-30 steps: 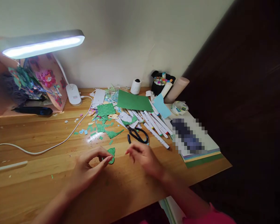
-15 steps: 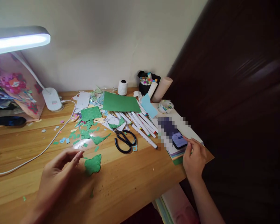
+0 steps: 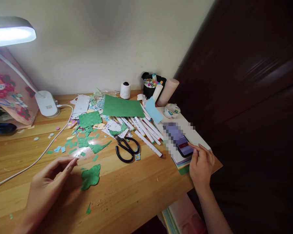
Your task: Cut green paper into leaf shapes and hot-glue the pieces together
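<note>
My left hand (image 3: 47,183) hovers over the table at the lower left, thumb and fingertips pinched together; whatever is between them, if anything, is too small to name. Just right of it lies a green cut-out shape (image 3: 90,177), with a small green scrap (image 3: 88,209) below. My right hand (image 3: 201,162) is at the lower edge of a phone (image 3: 185,148), fingers bent together and a fingertip at its screen. The phone rests on a stack of paper (image 3: 195,136). Black-handled scissors (image 3: 128,149) lie between my hands.
Markers (image 3: 148,141), a green sheet (image 3: 123,106), a tape roll (image 3: 171,111) and green scraps (image 3: 90,119) cover the back. A lamp base (image 3: 47,104) with a white cable (image 3: 45,157) stands left. The table's front edge runs below my right hand.
The view has shifted, so most table items appear further left. The phone's screen shows a different, darker picture with a red patch. My hands keep nearly the same poses.
</note>
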### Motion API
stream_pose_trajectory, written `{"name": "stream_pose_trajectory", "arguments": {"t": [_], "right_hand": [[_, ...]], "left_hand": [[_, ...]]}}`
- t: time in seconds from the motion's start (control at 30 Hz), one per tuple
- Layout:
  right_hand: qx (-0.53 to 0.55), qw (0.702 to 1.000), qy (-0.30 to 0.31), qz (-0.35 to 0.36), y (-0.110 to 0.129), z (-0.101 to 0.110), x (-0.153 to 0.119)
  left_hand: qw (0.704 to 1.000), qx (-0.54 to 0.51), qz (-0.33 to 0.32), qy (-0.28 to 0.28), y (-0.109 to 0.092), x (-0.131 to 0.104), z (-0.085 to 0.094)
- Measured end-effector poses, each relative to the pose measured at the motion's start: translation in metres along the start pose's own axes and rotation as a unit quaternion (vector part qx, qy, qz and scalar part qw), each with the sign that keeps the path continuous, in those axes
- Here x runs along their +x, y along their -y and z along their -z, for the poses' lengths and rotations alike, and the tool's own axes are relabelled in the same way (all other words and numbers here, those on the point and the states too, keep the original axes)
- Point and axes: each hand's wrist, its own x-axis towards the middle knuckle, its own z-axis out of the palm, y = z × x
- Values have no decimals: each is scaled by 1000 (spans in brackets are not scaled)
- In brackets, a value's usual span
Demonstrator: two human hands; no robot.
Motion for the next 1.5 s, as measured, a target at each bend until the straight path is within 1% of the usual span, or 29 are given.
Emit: {"name": "stream_pose_trajectory", "arguments": {"t": [0.1, 0.2, 0.27, 0.33, 0.4, 0.53, 0.63, 0.67, 0.8, 0.9, 0.97, 1.13, 1.2, 1.27, 1.33, 1.43, 1.47, 1.5], "right_hand": [[32, 998, 44, 22, 1, -1, 15], [38, 992, 85, 82, 3, -6, 40], [31, 988, 97, 117, 3, -11, 57], [31, 985, 103, 135, 4, -18, 68], [33, 983, 110, 143, 4, -26, 75], [25, 981, 123, 149, 3, -35, 76], [22, 980, 130, 147, 2, -32, 73], [24, 983, 118, 139, 2, -29, 72], [19, 996, 37, 84, -5, -17, 62], [14, 997, 16, 69, -11, -11, 53], [19, 997, 15, 72, -13, -11, 49], [4, 995, 44, 90, -15, -14, 47], [3, 995, 42, 92, -13, -12, 48], [17, 996, 25, 84, -6, -6, 50], [49, 997, 10, 61, 7, 1, 53], [141, 990, 1, -1, 45, 10, 55], [192, 981, 13, -27, 61, 11, 54], [262, 962, 43, -54, 79, 10, 51]], "left_hand": [[998, 9, 61, 13, -2, 1, 1], [998, 12, 65, 5, -4, 3, 1], [998, 12, 65, -3, -4, 4, 1], [997, 4, 76, -6, -2, 5, 1], [996, -5, 93, -5, 0, 5, 2], [993, -9, 120, 3, 3, 7, 4], [992, -10, 128, 3, 2, 7, 6], [992, -10, 129, 0, 1, 7, 6], [992, 6, 128, 0, -3, 6, 5], [994, 23, 107, 0, -4, 6, 5], [995, 27, 95, 0, -3, 6, 5], [994, 33, 102, 3, -5, 5, 6], [994, 33, 100, 1, -8, 4, 7], [995, 25, 93, -1, -11, 4, 7], [996, 12, 84, -1, -12, 5, 6], [998, -4, 65, 14, -9, 4, 4], [998, -8, 58, 21, -8, 4, 3], [998, -11, 52, 27, -6, 3, 2]]}}
